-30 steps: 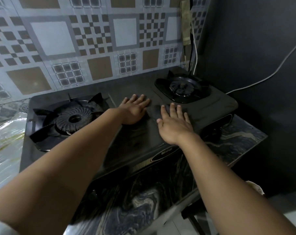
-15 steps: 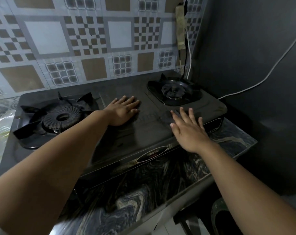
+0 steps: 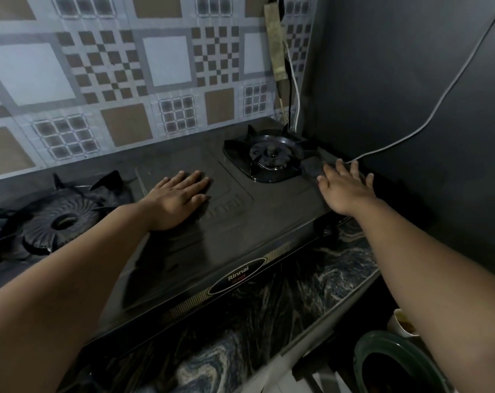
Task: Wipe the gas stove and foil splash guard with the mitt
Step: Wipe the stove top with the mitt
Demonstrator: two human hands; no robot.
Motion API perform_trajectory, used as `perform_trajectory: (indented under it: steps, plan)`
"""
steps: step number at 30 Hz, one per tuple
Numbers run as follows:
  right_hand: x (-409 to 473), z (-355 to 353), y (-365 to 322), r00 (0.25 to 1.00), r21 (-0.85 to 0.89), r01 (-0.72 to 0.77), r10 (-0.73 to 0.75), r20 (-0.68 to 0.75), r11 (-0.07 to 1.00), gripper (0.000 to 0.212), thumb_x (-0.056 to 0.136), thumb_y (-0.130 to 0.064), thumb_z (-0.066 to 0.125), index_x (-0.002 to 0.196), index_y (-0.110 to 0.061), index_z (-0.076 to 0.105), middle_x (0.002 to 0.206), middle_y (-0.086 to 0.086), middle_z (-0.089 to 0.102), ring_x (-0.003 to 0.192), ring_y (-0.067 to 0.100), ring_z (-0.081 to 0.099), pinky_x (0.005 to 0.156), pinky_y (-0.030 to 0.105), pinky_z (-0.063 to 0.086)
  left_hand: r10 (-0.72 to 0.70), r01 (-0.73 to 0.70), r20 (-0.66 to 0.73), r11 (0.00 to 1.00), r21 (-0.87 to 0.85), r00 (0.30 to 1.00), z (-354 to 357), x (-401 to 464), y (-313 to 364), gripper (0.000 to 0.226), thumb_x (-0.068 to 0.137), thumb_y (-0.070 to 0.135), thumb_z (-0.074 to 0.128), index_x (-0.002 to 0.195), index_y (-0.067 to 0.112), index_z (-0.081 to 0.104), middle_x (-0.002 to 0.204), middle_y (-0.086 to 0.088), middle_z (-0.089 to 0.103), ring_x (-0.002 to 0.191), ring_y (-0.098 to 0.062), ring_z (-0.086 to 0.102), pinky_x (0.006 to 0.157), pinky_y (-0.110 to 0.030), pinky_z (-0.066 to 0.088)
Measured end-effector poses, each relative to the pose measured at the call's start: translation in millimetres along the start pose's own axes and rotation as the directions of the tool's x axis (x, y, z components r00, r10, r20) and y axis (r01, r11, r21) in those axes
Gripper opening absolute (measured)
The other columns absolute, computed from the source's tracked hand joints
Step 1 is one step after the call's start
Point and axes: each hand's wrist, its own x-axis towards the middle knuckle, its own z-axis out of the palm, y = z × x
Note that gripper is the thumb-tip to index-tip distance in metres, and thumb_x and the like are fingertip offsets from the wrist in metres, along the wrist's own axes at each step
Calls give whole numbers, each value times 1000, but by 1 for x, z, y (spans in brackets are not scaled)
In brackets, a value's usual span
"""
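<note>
**Wiping the far right corner of the stove, one hand bracing**

Nearest you was the marbled bench (image 3: pixel 269 321) that carried the gas stove (image 3: pixel 212 245), its front badge facing you. Off the bench's right edge sat a dark green bin (image 3: pixel 382 364).

Your left hand (image 3: pixel 178 199) lay flat on the middle panel between the burners, fingers straight and close together, holding nothing. My read is you'd planted it there to steady yourself and keep the stove from sliding while the other arm reached.

Your right hand (image 3: pixel 345 188) was out at the stove's right rear corner, grip wide apart, fingers spread and pressing down on the mitt (image 3: pixel 311 170). Only a small dark patch of it poked out past your fingertips, just beside the right burner (image 3: pixel 272 158), so it looked like a flat-palm push, not a pinch. I couldn't tell if your hand was actually inside it.

Further back, the left burner (image 3: pixel 59 219) sat untouched, and the patterned foil splash guard (image 3: pixel 127 89) stood behind the stove with nobody on it. It looked not yet wiped, but that's a guess. A white cable (image 3: pixel 439 100) ran down the dark side wall to that corner, so mind that.
</note>
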Motion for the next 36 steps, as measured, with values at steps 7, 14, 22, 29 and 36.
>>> perform_trajectory:
  steps: [7,14,22,29,36]
  plan:
    - [20,-8,8,979,110,-201,204,-13,973,58,102,-45,15,157,-28,4,165,4,-4,149,35,-10,119,55,1,0,0,51,1000,0,999,-3,2,-1,58,101,54,9,155,39,-6,164,9,-14,152,-19,-12,123,-40,-3]
    - [8,5,-20,861,319,-475,508,-26,820,61,102,-36,20,157,-22,-2,163,17,-5,147,44,3,119,52,10,22,-20,100,1000,-23,995,-7,2,-2,59,101,56,10,155,40,-7,164,8,-16,152,-21,-13,122,-42,-5]
    - [-26,16,-71,860,208,-495,509,-18,844,60,102,-36,20,157,-24,-1,164,12,-9,148,44,-4,119,51,4,56,-51,125,998,-38,991,-11,4,-1,62,101,57,11,156,35,-7,165,5,-15,152,-26,-14,122,-48,-4]
    - [-56,30,-145,960,59,-277,279,-36,959,62,100,-37,20,157,-19,3,165,11,-5,149,38,-11,121,48,-1,84,-76,132,995,-59,988,-14,2,-2,62,102,55,12,157,32,-6,165,2,-15,151,-29,-14,122,-49,-4]
    - [-87,44,-201,997,44,-78,78,-6,996,58,103,-38,17,157,-24,3,165,7,-5,150,32,-9,122,44,-1,84,-75,102,993,-88,991,-13,2,-2,63,102,55,15,158,30,-2,166,2,-11,152,-29,-12,122,-50,-2]
